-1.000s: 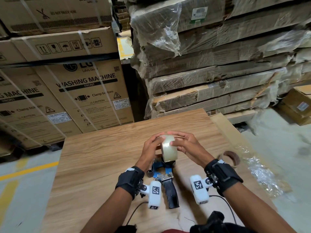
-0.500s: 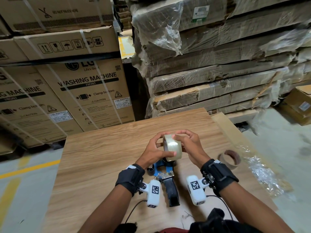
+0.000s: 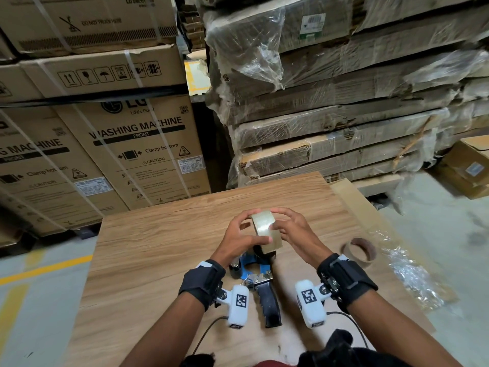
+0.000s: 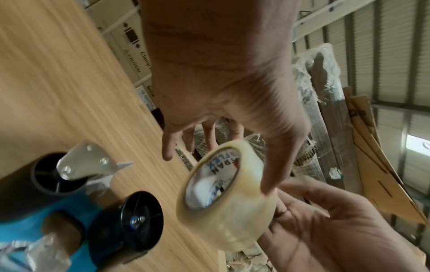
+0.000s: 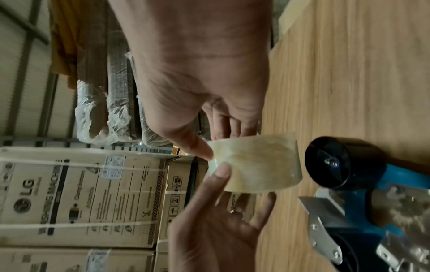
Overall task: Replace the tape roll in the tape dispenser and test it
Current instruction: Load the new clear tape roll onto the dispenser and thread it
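1. Head view: both hands hold a clear tape roll (image 3: 266, 231) in the air above the tabletop (image 3: 148, 250), just over the front end of the tape dispenser (image 3: 258, 276).
2. Left hand (image 3: 235, 239) grasps the roll: thumb across its near face, fingers curled over the top edge.
3. Right hand (image 3: 293, 231) grasps the same roll from the other side, fingers arched over the top.
4. Left wrist view: the roll (image 4: 223, 195) shows a printed core with blue lettering. Left hand (image 4: 223, 77) has its thumb on the roll's outer wrap; right hand (image 4: 325, 230) cups it from below.
5. Same view: the dispenser (image 4: 69, 220) lies on the tabletop (image 4: 58, 82), blue frame, black spindle hub bare, roll not on it. A metal plate and a dark roller sit at its far end.
6. Right wrist view: right hand (image 5: 197, 73) pinches the roll (image 5: 256, 163) at its edge with the thumb; left hand (image 5: 214, 230) reaches up to it with a fingertip on the wrap. The hub of the dispenser (image 5: 372, 184) is just beside the roll, apart from it.
7. Head view: black handle of the dispenser points toward the person, between the two wrists.
8. An empty cardboard core (image 3: 360, 251) rests on the tabletop to the right, near crumpled clear plastic wrap (image 3: 412, 276).
9. Behind: stacked washing machine cartons (image 3: 132, 144) and wrapped flat cardboard bundles (image 3: 344, 107).
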`<move>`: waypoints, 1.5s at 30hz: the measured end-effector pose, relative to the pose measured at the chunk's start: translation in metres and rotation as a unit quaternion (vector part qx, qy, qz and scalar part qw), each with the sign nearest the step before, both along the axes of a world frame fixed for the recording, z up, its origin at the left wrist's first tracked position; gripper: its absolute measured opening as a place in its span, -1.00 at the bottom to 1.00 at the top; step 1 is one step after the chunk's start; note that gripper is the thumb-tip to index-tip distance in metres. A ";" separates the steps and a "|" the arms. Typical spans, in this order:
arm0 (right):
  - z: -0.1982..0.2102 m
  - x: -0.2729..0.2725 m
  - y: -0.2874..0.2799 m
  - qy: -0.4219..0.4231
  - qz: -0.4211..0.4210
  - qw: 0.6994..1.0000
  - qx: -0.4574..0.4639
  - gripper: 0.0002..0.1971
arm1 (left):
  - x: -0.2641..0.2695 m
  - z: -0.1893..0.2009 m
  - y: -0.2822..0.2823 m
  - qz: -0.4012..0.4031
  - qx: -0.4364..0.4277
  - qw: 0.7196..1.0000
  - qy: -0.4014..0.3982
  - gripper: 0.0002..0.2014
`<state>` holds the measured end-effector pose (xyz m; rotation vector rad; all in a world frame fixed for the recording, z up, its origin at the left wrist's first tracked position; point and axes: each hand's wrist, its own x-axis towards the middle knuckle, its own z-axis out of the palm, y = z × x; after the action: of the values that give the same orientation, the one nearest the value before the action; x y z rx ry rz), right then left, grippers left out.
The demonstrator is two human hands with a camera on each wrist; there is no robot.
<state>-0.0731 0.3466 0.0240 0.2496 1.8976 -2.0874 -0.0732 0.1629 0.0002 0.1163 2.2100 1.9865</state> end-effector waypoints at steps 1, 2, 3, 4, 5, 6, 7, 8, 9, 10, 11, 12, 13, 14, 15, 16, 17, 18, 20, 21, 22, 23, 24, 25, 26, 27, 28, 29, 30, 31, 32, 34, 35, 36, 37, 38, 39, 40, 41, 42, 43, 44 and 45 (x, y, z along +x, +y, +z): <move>0.000 0.001 0.000 0.009 0.017 0.999 0.031 -0.57 | -0.002 0.000 -0.002 0.003 -0.021 1.000 0.005 -0.34; 0.001 0.001 0.000 0.016 0.030 0.997 0.062 -0.53 | -0.003 0.000 -0.003 0.011 -0.040 0.999 0.009 -0.42; 0.001 0.001 -0.001 0.022 0.038 0.996 0.082 -0.50 | -0.004 0.001 -0.003 0.018 -0.060 0.998 0.013 -0.49; 0.002 0.001 -0.001 0.026 0.045 0.994 0.095 -0.49 | -0.006 0.002 -0.003 0.025 -0.083 0.996 0.023 -0.55; 0.003 0.001 0.000 0.030 0.052 0.993 0.103 -0.48 | -0.008 0.003 -0.004 0.029 -0.112 0.993 0.036 -0.62; 0.003 0.001 0.000 0.034 0.060 0.991 0.113 -0.47 | -0.009 0.005 -0.004 0.026 -0.142 0.988 0.052 -0.67; 0.003 0.000 0.001 0.035 0.067 0.990 0.121 -0.46 | -0.010 0.005 -0.005 0.021 -0.170 0.983 0.066 -0.69; 0.002 0.000 0.002 0.036 0.072 0.989 0.127 -0.45 | -0.012 0.005 -0.005 0.013 -0.188 0.979 0.078 -0.71; 0.001 -0.001 0.002 0.036 0.076 0.988 0.132 -0.45 | -0.013 0.005 -0.006 0.007 -0.201 0.976 0.087 -0.71; -0.001 -0.001 0.003 0.036 0.080 0.987 0.136 -0.44 | -0.014 0.005 -0.006 0.003 -0.209 0.974 0.092 -0.72; -0.002 -0.001 0.003 0.034 0.081 0.986 0.139 -0.45 | -0.014 0.006 -0.006 0.001 -0.213 0.973 0.093 -0.73; -0.004 -0.001 0.003 0.034 0.083 0.986 0.140 -0.46 | -0.014 0.007 -0.004 0.002 -0.209 0.974 0.090 -0.75; -0.004 -0.001 0.003 0.034 0.082 0.986 0.141 -0.46 | -0.014 0.007 -0.003 0.004 -0.203 0.975 0.087 -0.78; -0.004 -0.002 0.003 0.035 0.083 0.986 0.143 -0.47 | -0.014 0.007 -0.002 0.007 -0.199 0.976 0.087 -0.82; -0.004 -0.002 0.003 0.036 0.081 0.985 0.145 -0.47 | -0.013 0.008 -0.001 0.009 -0.199 0.976 0.089 -0.88; -0.004 -0.002 0.004 0.037 0.081 0.986 0.144 -0.47 | -0.012 0.008 0.001 0.009 -0.197 0.976 0.094 -0.93; -0.003 -0.002 0.004 0.038 0.080 0.986 0.143 -0.48 | -0.012 0.007 0.001 0.007 -0.197 0.975 0.100 -0.96; -0.002 -0.002 0.004 0.039 0.080 0.985 0.144 -0.47 | -0.011 0.007 0.001 0.006 -0.199 0.974 0.105 -0.97; 0.000 -0.002 0.005 0.041 0.090 0.984 0.147 -0.42 | -0.011 0.006 0.001 0.009 -0.210 0.971 0.110 -0.96; 0.000 -0.002 0.005 0.043 0.097 0.983 0.150 -0.40 | -0.010 0.007 0.000 0.009 -0.215 0.970 0.114 -0.97; 0.000 -0.002 0.005 0.046 0.102 0.982 0.153 -0.37 | -0.010 0.007 0.001 0.007 -0.220 0.968 0.121 -0.98; 0.000 -0.002 0.005 0.046 0.105 0.982 0.152 -0.33 | -0.009 0.006 0.001 0.008 -0.224 0.965 0.133 -0.96; 0.000 -0.003 0.006 0.047 0.108 0.982 0.150 -0.30 | -0.008 0.006 0.001 0.009 -0.228 0.963 0.144 -0.94; 0.001 -0.003 0.006 0.049 0.109 0.981 0.151 -0.30 | -0.008 0.005 0.002 0.011 -0.229 0.961 0.152 -0.92; 0.000 -0.005 0.005 0.049 0.110 0.981 0.155 -0.30 | -0.009 0.004 0.001 0.011 -0.227 0.962 0.153 -0.92; -0.001 -0.005 0.005 0.050 0.112 0.979 0.160 -0.31 | -0.009 0.002 0.001 0.010 -0.224 0.963 0.147 -0.91; -0.001 -0.006 0.006 0.050 0.116 0.978 0.165 -0.31 | -0.009 0.001 0.000 0.008 -0.218 0.966 0.137 -0.89; 0.001 -0.006 0.007 0.050 0.122 0.977 0.167 -0.31 | -0.010 0.000 -0.001 0.003 -0.212 0.969 0.124 -0.89; 0.001 -0.005 0.008 0.050 0.127 0.976 0.170 -0.32 | -0.010 0.000 -0.002 -0.001 -0.207 0.972 0.113 -0.89; 0.001 -0.006 0.009 0.052 0.130 0.975 0.170 -0.34 | -0.012 0.001 -0.003 -0.002 -0.202 0.974 0.103 -0.89; 0.002 -0.006 0.010 0.056 0.135 0.974 0.171 -0.37 | -0.012 0.003 -0.005 -0.006 -0.194 0.977 0.093 -0.89; 0.004 -0.005 0.012 0.058 0.146 0.973 0.170 -0.41 | -0.014 0.004 -0.008 -0.024 -0.159 0.985 0.068 -0.88; 0.005 -0.005 0.012 0.058 0.152 0.972 0.169 -0.43 | -0.015 0.005 -0.010 -0.034 -0.136 0.989 0.050 -0.86; 0.004 -0.005 0.013 0.058 0.157 0.972 0.168 -0.43 | -0.015 0.005 -0.012 -0.040 -0.116 0.992 0.031 -0.85; 0.003 -0.005 0.013 0.059 0.160 0.971 0.165 -0.43 | -0.015 0.004 -0.013 -0.040 -0.101 0.994 0.017 -0.85; 0.002 -0.006 0.013 0.059 0.161 0.971 0.167 -0.42 | -0.014 0.004 -0.013 -0.034 -0.099 0.994 0.014 -0.85; 0.000 -0.006 0.013 0.059 0.159 0.971 0.170 -0.43 | -0.014 0.004 -0.012 -0.020 -0.111 0.993 0.023 -0.85; -0.001 -0.007 0.013 0.060 0.154 0.971 0.174 -0.43 | -0.013 0.005 -0.010 -0.004 -0.136 0.990 0.042 -0.86; -0.003 -0.008 0.014 0.060 0.150 0.971 0.177 -0.42 | -0.011 0.006 -0.007 0.011 -0.160 0.985 0.063 -0.87; -0.003 -0.009 0.014 0.062 0.151 0.970 0.179 -0.42 | -0.009 0.009 -0.004 0.024 -0.174 0.981 0.080 -0.89; -0.003 -0.010 0.014 0.060 0.152 0.970 0.179 -0.41 | -0.008 0.010 -0.002 0.033 -0.171 0.981 0.085 -0.90; 0.000 -0.010 0.013 0.059 0.158 0.970 0.177 -0.41 | -0.007 0.010 -0.001 0.035 -0.159 0.984 0.077 -0.89; 0.003 -0.010 0.013 0.060 0.165 0.969 0.172 -0.41 | -0.008 0.009 -0.002 0.032 -0.140 0.988 0.059 -0.88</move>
<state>-0.0831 0.3599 0.0273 -0.1160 2.1917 -1.5855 -0.0807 0.1611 0.0093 0.1321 2.5737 1.7151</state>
